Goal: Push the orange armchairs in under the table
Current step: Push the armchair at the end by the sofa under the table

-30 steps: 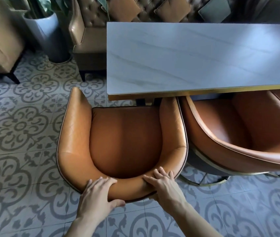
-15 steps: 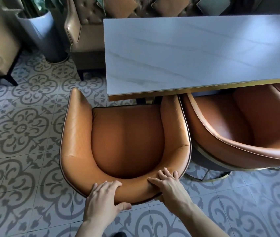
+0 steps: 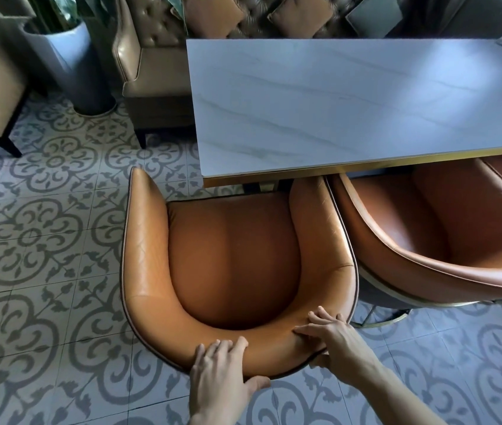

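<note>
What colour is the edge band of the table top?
Gold: the band along the near edge of the table shows best in the head view.

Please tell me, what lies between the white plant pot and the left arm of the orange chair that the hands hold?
In the head view, only bare patterned floor tiles lie between the pot and the chair.

Second armchair [image 3: 446,240] crowds the right; patterned floor [image 3: 44,240] lies open left.

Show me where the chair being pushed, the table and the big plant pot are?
Left orange armchair [image 3: 231,259], head view: middle of its seat cushion.
Table [image 3: 351,102], head view: bare marble top.
Plant pot [image 3: 69,65], head view: its pale outer wall.
</note>
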Demonstrator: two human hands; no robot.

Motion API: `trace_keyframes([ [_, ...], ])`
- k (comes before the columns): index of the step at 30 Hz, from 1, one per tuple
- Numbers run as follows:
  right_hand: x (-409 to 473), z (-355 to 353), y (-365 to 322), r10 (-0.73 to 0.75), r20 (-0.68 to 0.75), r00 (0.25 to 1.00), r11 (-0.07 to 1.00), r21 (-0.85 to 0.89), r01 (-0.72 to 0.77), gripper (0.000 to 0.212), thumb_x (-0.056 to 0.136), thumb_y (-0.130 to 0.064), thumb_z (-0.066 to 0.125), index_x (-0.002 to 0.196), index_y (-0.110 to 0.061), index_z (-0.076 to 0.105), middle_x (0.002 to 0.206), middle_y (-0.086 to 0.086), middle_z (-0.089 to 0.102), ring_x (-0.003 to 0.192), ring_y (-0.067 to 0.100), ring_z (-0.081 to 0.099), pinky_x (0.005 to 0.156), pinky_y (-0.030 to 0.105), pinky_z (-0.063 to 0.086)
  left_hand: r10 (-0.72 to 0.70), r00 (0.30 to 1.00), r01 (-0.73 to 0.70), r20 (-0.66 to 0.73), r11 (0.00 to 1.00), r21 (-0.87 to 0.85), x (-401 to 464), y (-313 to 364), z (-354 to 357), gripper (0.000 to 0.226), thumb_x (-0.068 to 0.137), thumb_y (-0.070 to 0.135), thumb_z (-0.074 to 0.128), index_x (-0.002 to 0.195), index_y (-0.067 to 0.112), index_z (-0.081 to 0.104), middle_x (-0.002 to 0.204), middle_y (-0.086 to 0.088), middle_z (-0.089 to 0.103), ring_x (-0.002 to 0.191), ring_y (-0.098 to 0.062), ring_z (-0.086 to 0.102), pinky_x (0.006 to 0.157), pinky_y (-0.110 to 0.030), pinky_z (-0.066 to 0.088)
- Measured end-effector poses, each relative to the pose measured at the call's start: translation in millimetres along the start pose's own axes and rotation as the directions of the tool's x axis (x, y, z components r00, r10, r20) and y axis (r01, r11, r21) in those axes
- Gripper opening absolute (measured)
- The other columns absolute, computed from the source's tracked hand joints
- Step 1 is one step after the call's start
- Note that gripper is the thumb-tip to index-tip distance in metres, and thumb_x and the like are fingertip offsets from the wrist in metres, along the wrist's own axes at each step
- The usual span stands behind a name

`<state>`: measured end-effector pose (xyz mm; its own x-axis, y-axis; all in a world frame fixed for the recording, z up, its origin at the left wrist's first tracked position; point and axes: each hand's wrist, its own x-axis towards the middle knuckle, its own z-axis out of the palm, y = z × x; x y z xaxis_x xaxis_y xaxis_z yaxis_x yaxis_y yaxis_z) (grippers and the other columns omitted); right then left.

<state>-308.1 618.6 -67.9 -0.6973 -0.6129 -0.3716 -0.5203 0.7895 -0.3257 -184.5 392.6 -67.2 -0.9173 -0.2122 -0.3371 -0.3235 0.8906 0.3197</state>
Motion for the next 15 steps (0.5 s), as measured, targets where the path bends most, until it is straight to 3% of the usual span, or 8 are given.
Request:
trace_keyframes([
  [5, -3.2, 2.1, -1.0, -0.002, 0.029, 1.000, 0.998, -0.068, 0.004, 0.074, 0.083, -0.032, 0.082, 0.149, -0.036, 0.048, 0.142, -0.001, 0.051, 0.141, 0.030, 0.034, 0.109, 0.046, 0.032, -0.008, 1.000, 0.008, 0.020, 1.000, -0.017, 2.8, 0.7, 5.0, 0.072, 0.065, 0.080, 0.063, 0.123, 0.041, 0.046, 0.124, 0.017, 0.056, 0.128, -0.013, 0.043, 0.114, -0.039, 0.025],
  [12, -9.4, 15.0, 5.4, -0.071, -0.091, 0.993, 0.995, -0.072, 0.065, 0.072, 0.083, -0.036, 0.081, 0.148, -0.032, 0.050, 0.140, 0.002, 0.053, 0.133, 0.026, 0.037, 0.106, 0.054, 0.034, -0.040, 0.999, 0.039, -0.021, 0.998, -0.048, 0.3, 6.5, 7.4, 0.068, 0.064, 0.073, 0.072, 0.119, 0.039, 0.052, 0.121, 0.017, 0.059, 0.121, -0.012, 0.048, 0.114, -0.042, 0.025],
  [15, -10.5, 18.5, 9.7, -0.113, -0.102, 0.988, 0.991, -0.077, 0.106, 0.073, 0.084, -0.044, 0.079, 0.149, -0.031, 0.047, 0.139, 0.005, 0.054, 0.132, 0.029, 0.038, 0.103, 0.056, 0.038, -0.070, 0.997, 0.067, -0.034, 0.995, -0.070, -4.5, 11.1, 12.3, 0.065, 0.067, 0.070, 0.073, 0.121, 0.039, 0.052, 0.127, 0.015, 0.058, 0.131, -0.017, 0.041, 0.116, -0.045, 0.020],
])
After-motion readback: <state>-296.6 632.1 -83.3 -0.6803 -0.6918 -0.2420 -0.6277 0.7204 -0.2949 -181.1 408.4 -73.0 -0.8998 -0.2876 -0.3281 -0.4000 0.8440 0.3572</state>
